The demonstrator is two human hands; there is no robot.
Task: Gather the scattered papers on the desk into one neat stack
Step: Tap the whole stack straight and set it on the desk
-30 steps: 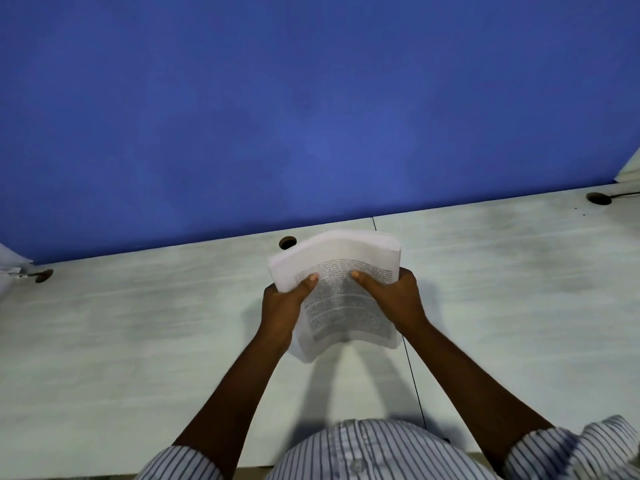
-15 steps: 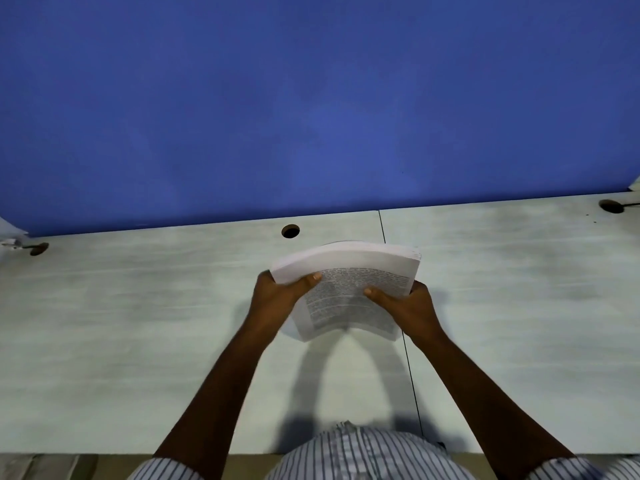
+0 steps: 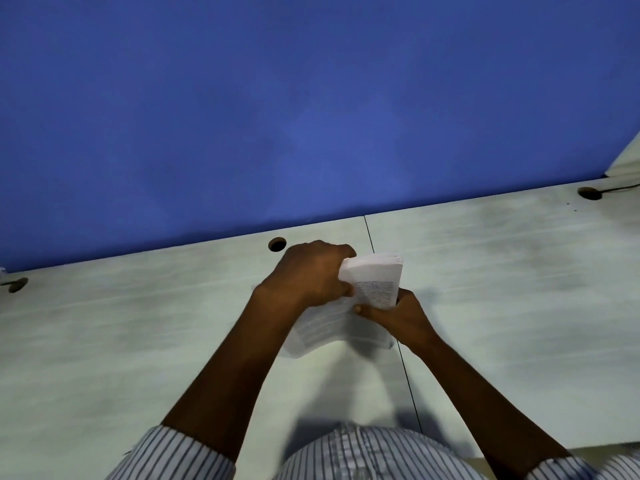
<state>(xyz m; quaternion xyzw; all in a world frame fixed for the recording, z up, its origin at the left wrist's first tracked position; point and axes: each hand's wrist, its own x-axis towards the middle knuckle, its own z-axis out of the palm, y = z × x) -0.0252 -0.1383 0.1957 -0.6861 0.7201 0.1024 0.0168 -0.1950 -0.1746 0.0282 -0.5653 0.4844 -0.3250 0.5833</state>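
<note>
Right now both hands are clamped on the stack of papers (image 3: 375,287); my left hand (image 3: 308,271) curls over its far left corner, fingers wrapped round the sheets and bending that end up off the desk (image 3: 502,271); my right hand (image 3: 401,318) pinches the right edge lower down, thumb on the printed face, fingers hidden underneath. The stack sits toward the far edge of the tabletop, across the seam (image 3: 405,368) between the two panels, just right of the cable hole (image 3: 277,244) and short of the blue partition (image 3: 311,98). Its long axis runs from the near edge toward the far edge; the near end lies low under my left wrist, blurred, so I cannot tell whether it touches the top. I see no loose sheets elsewhere on the desk, so the gathering looks done and squaring is what remains. The curled end is the one that matters; it rises between my two hands, with my left nearer to it, so I judge that the left must let it unroll toward the partition while the right holds the side steady; if not, the sheets may fan out.
</note>
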